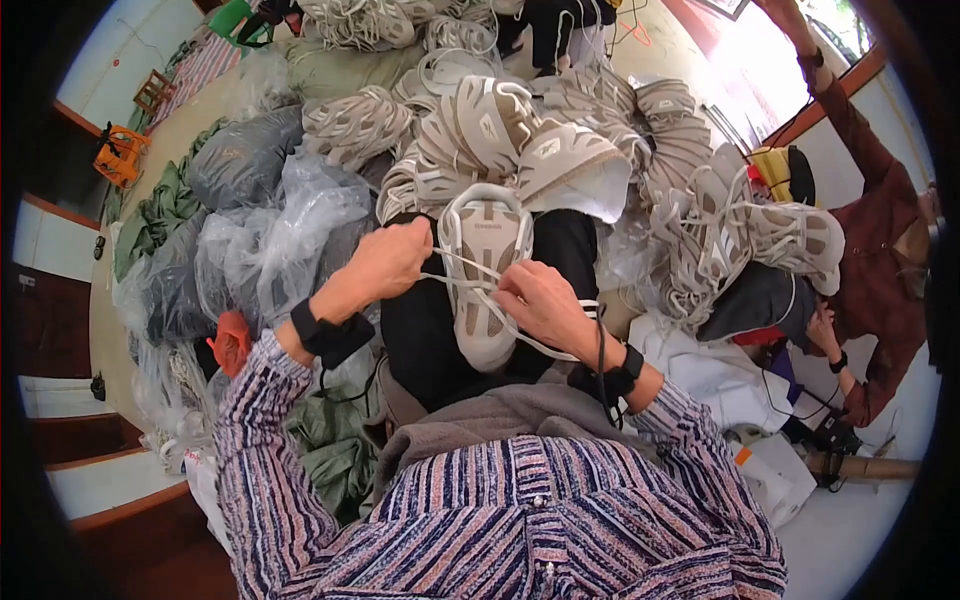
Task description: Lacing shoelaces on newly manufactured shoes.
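A white and beige sneaker (487, 235) rests on my lap between my thighs, its toe pointing toward me and its tongue upright. A pale shoelace (465, 264) runs across its front from one hand to the other. My left hand (392, 258), left of the shoe, is closed with the lace pinched at its fingertips. On the right side of the shoe, my right hand (545, 303) is also closed on the lace, and a loose length trails below it toward my wrist. The lace holes under the crossing are partly hidden by my right fingers.
Beyond my knees lies a heap of similar sneakers (480, 125), with another pile (715, 235) to the right. Clear plastic bags (300, 225) crowd the left, near an orange stool (122, 155). A co-worker in a dark red sleeve (868, 240) sits at the far right.
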Action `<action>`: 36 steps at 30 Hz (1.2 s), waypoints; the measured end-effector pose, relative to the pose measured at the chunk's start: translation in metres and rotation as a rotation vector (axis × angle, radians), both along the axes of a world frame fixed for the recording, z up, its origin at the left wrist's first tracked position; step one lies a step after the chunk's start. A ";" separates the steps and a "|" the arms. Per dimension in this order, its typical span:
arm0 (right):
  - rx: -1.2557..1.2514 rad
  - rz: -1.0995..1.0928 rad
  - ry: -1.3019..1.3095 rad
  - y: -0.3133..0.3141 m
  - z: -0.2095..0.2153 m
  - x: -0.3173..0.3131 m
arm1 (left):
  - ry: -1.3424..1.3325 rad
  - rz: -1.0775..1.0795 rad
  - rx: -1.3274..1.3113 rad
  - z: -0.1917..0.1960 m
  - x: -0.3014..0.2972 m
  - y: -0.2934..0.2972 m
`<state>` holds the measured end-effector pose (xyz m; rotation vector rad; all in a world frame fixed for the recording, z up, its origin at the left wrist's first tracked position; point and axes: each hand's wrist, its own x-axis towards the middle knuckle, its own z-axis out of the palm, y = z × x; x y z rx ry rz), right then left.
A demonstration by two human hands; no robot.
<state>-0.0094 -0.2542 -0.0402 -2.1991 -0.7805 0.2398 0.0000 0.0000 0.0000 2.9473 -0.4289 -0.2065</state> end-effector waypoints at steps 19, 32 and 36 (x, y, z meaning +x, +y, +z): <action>0.259 0.157 0.482 0.031 0.023 -0.006 | 0.897 0.452 -2.564 -0.070 -0.071 -0.029; -0.116 0.627 -0.156 -0.011 0.056 0.040 | -0.667 0.497 -2.745 0.004 -0.046 0.224; 0.006 0.788 -0.045 -0.022 0.034 0.036 | -1.002 0.532 -2.422 0.024 -0.119 0.356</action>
